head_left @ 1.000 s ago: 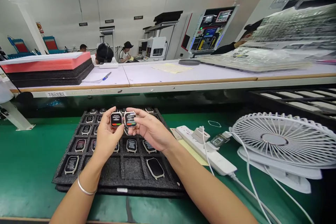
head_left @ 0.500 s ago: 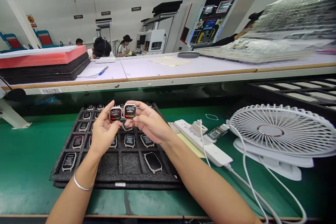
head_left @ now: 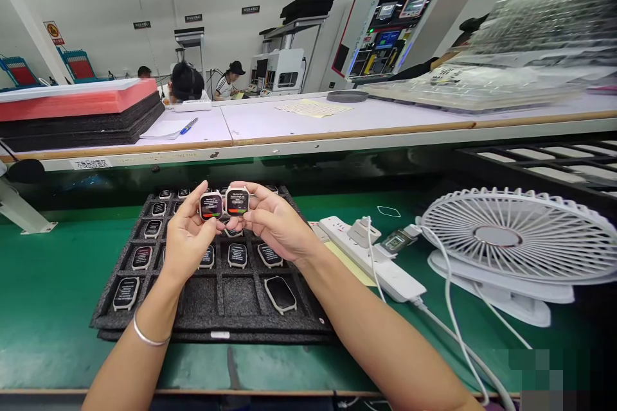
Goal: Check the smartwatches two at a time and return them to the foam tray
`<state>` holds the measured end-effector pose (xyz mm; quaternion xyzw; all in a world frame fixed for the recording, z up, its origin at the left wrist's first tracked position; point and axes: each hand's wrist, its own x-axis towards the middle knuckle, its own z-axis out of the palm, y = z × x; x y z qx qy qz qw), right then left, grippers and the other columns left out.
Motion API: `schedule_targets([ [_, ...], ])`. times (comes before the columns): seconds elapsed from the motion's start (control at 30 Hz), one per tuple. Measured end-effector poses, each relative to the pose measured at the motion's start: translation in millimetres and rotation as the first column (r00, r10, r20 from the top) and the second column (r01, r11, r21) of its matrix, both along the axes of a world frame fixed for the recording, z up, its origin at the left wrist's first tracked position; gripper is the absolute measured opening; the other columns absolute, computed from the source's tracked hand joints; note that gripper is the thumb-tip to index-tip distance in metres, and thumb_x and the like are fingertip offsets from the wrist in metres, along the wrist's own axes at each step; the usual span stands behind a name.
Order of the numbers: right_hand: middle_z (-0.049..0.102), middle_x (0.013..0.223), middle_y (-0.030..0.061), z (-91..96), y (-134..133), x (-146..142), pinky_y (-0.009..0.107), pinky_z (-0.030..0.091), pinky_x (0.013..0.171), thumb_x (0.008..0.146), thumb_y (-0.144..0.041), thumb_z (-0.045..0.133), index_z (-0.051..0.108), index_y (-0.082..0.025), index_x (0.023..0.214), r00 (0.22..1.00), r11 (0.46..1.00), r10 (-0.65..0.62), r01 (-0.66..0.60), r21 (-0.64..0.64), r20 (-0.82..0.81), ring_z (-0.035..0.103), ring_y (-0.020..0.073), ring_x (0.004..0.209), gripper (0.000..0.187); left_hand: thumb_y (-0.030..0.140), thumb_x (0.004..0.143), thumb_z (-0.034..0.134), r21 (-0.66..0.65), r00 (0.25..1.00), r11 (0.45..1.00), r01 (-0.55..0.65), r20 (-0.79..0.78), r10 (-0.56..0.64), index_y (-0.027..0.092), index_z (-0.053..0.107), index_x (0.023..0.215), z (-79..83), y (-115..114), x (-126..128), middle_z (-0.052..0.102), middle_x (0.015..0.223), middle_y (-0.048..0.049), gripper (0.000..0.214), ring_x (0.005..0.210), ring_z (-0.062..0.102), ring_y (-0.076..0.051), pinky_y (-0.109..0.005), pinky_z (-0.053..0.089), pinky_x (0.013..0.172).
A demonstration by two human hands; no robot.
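Observation:
My left hand pinches a small square watch body whose lit screen faces me. Right beside it, my right hand pinches a second lit watch body. Both are held side by side, almost touching, above a black foam tray on the green mat. Several more watch bodies lie in the tray's pockets, one dark-screened one tilted near the front. A silver bangle is on my left wrist.
A white power strip with a plugged charger and cables lies right of the tray. A white desk fan lies further right. Behind runs a raised white shelf holding stacked foam trays and papers. Other people work in the background.
Both hands with the two watch bodies have risen slightly in view and stayed together; the view has shifted a little. The grips are unchanged.

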<state>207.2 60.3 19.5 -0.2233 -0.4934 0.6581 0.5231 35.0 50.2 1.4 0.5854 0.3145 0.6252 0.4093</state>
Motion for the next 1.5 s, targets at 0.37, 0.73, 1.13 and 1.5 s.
schedule_targets([
  [0.37, 0.07, 0.088, -0.0024, 0.8, -2, -1, 0.025, 0.053, 0.067, 0.072, -0.014, 0.074, 0.061, -0.023, 0.115, 0.999, 1.0, -0.006, 0.005, 0.028, 0.034, 0.068, 0.0111, 0.067, 0.046, 0.02, 0.079, 0.073, 0.028, 1.0, 0.999, -0.026, -0.016, 0.026, 0.022, 0.061, 0.132, -0.6, 1, 2, 0.067, 0.118, -0.0093, 0.054, 0.069, 0.065, -0.01, -0.024, 0.061, 0.068],
  [0.73, 0.066, 0.087, -0.003, -3.6, 2, -1, 0.023, 0.048, 0.057, 0.071, -0.016, 0.075, 0.062, -0.021, 0.107, 0.998, 0.998, -0.055, 0.055, 0.01, 0.033, 0.059, 0.0072, 0.057, 0.038, 0.024, 0.084, 0.066, -0.033, 0.999, 0.999, 0.04, 0.02, -0.039, 0.019, 0.065, 0.128, 0.1, -3, 0, 0.072, 0.112, -0.009, 0.044, 0.063, 0.072, -0.014, -0.028, 0.064, 0.062],
  [1.13, 0.064, 0.086, -0.0037, -5.0, 2, 0, 0.023, 0.048, 0.055, 0.07, -0.013, 0.072, 0.061, -0.022, 0.106, 0.998, 0.999, -0.052, 0.051, 0.018, 0.031, 0.057, 0.0074, 0.057, 0.039, 0.022, 0.081, 0.065, -0.046, 0.996, 0.997, 0.063, 0.067, -0.06, 0.02, 0.069, 0.121, 0.0, -3, 1, 0.073, 0.111, -0.0069, 0.041, 0.062, 0.073, -0.014, -0.028, 0.064, 0.06],
  [1.5, 0.066, 0.089, -0.0015, -10.2, 9, -3, 0.025, 0.048, 0.057, 0.073, -0.023, 0.076, 0.064, -0.021, 0.105, 0.997, 0.997, -0.075, 0.075, 0.023, 0.007, 0.059, 0.0083, 0.058, 0.034, 0.022, 0.074, 0.062, -0.123, 0.993, 0.989, 0.078, 0.098, -0.066, 0.019, 0.069, 0.121, -0.7, 4, 1, 0.072, 0.103, -0.0041, 0.047, 0.062, 0.072, -0.014, -0.031, 0.063, 0.062],
])
